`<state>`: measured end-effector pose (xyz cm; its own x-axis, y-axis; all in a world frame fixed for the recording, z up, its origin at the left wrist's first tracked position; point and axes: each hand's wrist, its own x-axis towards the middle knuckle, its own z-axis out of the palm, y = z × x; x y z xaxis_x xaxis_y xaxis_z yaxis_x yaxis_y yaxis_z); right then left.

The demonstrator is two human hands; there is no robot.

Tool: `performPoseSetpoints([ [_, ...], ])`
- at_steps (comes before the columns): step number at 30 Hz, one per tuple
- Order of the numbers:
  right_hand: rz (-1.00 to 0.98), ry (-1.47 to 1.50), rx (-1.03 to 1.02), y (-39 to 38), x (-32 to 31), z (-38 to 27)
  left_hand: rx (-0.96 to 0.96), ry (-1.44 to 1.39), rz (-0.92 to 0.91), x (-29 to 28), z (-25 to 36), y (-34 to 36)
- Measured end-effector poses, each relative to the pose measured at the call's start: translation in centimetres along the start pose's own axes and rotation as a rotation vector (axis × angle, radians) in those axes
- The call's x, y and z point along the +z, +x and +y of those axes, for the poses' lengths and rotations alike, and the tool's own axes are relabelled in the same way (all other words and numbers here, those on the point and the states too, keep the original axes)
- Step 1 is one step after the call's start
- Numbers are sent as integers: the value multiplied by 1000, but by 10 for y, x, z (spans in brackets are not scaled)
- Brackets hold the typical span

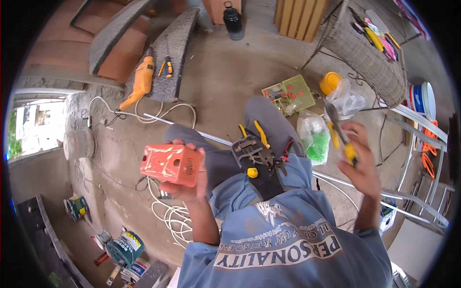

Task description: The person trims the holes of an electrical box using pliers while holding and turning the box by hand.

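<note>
Orange-red plastic stands out in the head view: a box with dark openings in its faces sits in the left hand, held up to the left of the lap. Its long axis runs roughly left to right, the right end dipping slightly. The hand is spread about as wide as the box, digits pressed along its far and near sides.

From the right hand, the box lies well apart to the left, across the lap; the left hand alone touches it. The right fingers curl around a yellow-and-black-handled tool, its dark end aimed away from the body. It looks like pliers, but blur makes the exact kind uncertain. Between the hands, a black tool belt carries yellow-handled pliers.

Beyond, an orange drill lies along the left edge of a textured step, its lower end reaching past the near left corner.
</note>
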<state>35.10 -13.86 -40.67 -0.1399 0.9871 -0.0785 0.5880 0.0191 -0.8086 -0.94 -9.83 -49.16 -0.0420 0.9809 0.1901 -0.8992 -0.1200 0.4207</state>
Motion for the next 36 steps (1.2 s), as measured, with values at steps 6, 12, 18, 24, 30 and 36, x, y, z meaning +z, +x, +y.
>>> performPoseSetpoints([
  [6,-758,678,-74,-17,-22,18,-38,-12,2,9,-12,-1],
  [12,-749,1011,469,-33,92,34,-112,-158,-55,9,-25,4],
  [18,-253,706,239,-24,83,6,-125,-202,-148,16,-22,9],
  [24,-334,701,157,-11,73,-32,-155,-312,-241,22,-19,16],
  [30,-350,309,-330,9,90,-65,-155,-288,-356,31,-13,25],
  [36,-290,78,-444,21,100,-81,-146,-320,-417,32,-10,30],
])
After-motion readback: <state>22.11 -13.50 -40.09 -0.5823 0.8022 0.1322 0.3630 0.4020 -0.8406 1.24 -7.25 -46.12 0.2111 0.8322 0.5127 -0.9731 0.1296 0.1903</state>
